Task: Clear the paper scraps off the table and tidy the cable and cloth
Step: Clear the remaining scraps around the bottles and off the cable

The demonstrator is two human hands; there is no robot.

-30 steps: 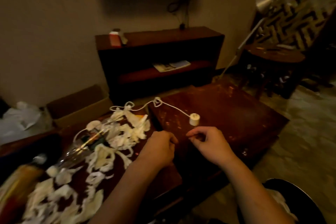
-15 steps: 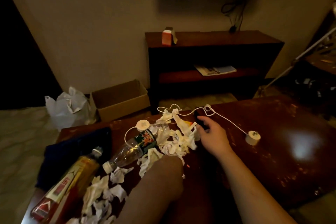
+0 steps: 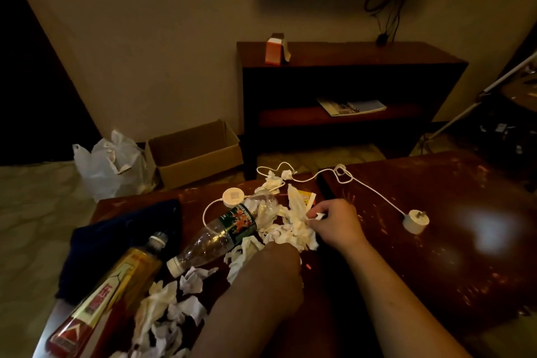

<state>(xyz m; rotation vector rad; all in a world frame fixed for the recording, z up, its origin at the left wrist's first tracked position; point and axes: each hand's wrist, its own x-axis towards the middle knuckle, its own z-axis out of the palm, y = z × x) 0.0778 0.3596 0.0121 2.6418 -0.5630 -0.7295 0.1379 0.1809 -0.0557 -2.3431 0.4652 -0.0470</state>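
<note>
Fingers point(image 3: 325, 208) of the right hand point(image 3: 338, 225) pinch paper scraps point(image 3: 293, 228) mid-desk; the left hand point(image 3: 277, 266) hides its own fingers, so I cannot tell its grip.

More of them litter the desk point(image 3: 450, 285) at its near-left corner beside a yellow bottle point(image 3: 110, 293). A clear bottle point(image 3: 226, 229) lies by the pile, with the dark cloth point(image 3: 125, 235) at the left edge. The white cable point(image 3: 370, 193) loops along the far edge, and its plug point(image 3: 415, 221) lies toward the glossy right side. Beyond stand a cardboard box point(image 3: 194, 154), plastic bag point(image 3: 112, 167) and shelf unit point(image 3: 348, 55) against the wall. Half a second ago the right hand reached to the far edge; it has drawn back into the pile.
</note>
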